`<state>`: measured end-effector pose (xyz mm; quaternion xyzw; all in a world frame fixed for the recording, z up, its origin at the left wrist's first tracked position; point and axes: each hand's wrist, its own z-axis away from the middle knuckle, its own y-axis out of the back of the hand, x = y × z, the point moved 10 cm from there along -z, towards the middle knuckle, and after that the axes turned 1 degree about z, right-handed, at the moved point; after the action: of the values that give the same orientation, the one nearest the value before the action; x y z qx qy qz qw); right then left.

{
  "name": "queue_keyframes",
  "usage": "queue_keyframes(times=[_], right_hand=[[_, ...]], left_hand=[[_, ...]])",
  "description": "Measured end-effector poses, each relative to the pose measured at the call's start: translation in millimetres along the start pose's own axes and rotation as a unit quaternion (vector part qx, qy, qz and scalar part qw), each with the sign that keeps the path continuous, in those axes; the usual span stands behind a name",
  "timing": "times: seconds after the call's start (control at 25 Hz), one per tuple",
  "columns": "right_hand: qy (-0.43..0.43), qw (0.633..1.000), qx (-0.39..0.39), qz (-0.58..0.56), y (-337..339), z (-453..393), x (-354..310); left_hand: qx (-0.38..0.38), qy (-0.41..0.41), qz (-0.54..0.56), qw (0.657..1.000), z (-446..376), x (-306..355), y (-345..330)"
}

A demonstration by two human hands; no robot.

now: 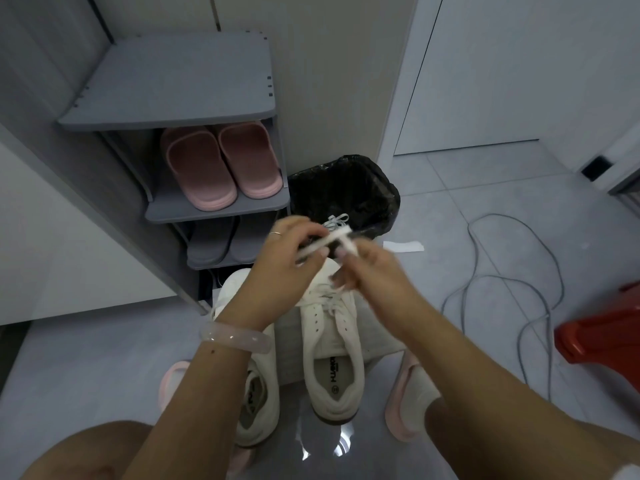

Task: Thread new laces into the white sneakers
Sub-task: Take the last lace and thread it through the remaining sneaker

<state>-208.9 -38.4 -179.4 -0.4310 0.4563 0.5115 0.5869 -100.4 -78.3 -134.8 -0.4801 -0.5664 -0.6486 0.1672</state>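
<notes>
While both sneakers [332,344] sit below, left hand [280,261] and right hand [370,271] pinch a lace [325,241].

Pink rubber slippers [221,164] shelved on grey plastic shoe rack [166,81]; black-lined waste bin [349,188] beside; grey cable [502,289] coiled across floor; red plastic stool [602,327] seen right.

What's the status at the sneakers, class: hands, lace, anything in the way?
Left hand and right hand both pinch the white lace. Sneakers below on the floor. Bin behind; nothing blocking.

Bare floor [450,209] rightward; shoe rack [221,206] left, lined bin [349,188] ahead.
</notes>
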Motion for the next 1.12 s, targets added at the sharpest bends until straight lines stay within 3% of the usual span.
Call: queue_keyframes(times=[0.08,0.16,0.2,0.28,0.36,0.48,0.6,0.64,0.68,0.72,0.8,0.88,0.96,1.04,1.12], right_hand=[[0.029,0.985,0.118,-0.123,45.5,-3.2,-26.4],[0.055,0.964,0.19,-0.176,82.6,0.3,-41.9],[0.058,0.959,0.213,-0.175,95.9,2.3,-43.8],[0.033,0.967,0.233,-0.097,107.9,2.6,-38.7],[-0.03,0.972,0.213,0.098,104.5,-1.6,-27.1],[-0.145,0.908,0.08,0.385,83.0,-8.1,13.6],[-0.193,0.787,-0.013,0.586,71.0,-6.3,42.1],[-0.181,0.768,-0.011,0.614,67.6,-6.5,39.0],[-0.143,0.776,-0.016,0.614,58.0,-7.7,30.4],[-0.09,0.807,-0.05,0.581,39.3,-7.5,19.5],[0.0,0.897,-0.175,0.407,-7.9,4.4,-6.8],[0.015,0.94,-0.242,0.24,-36.6,18.2,-27.8],[0.02,0.97,-0.147,0.19,-18.1,5.6,-36.7],[0.026,0.995,0.054,0.084,35.2,-8.9,-39.6],[0.003,0.971,0.22,-0.099,85.9,-7.7,-28.1]], left_hand=[[0.024,0.057,-0.086,0.994,-2.0,-30.5,4.2],[-0.096,0.15,-0.193,0.965,10.6,-71.5,-23.1],[-0.175,0.195,-0.243,0.934,25.0,-89.9,-41.1],[-0.261,0.235,-0.291,0.89,46.3,-105.2,-61.2],[-0.242,0.217,-0.306,0.895,40.4,-94.6,-53.8],[-0.162,0.175,-0.213,0.947,16.7,-62.7,-16.1],[-0.107,0.177,-0.003,0.978,14.7,-30.8,17.6],[-0.101,0.169,0.065,0.978,15.4,-19.5,21.5],[-0.106,0.154,0.125,0.974,16.0,-8.3,20.7],[-0.123,0.138,0.172,0.968,17.2,3.1,16.0],[-0.156,0.11,0.215,0.958,19.2,16.8,3.5],[-0.158,0.099,0.216,0.958,18.1,16.4,-0.5],[-0.151,0.113,0.188,0.964,15.7,4.0,2.9],[-0.187,0.123,0.056,0.973,18.2,-14.6,0.4],[-0.261,0.146,-0.061,0.952,28.4,-38.7,-13.5]])
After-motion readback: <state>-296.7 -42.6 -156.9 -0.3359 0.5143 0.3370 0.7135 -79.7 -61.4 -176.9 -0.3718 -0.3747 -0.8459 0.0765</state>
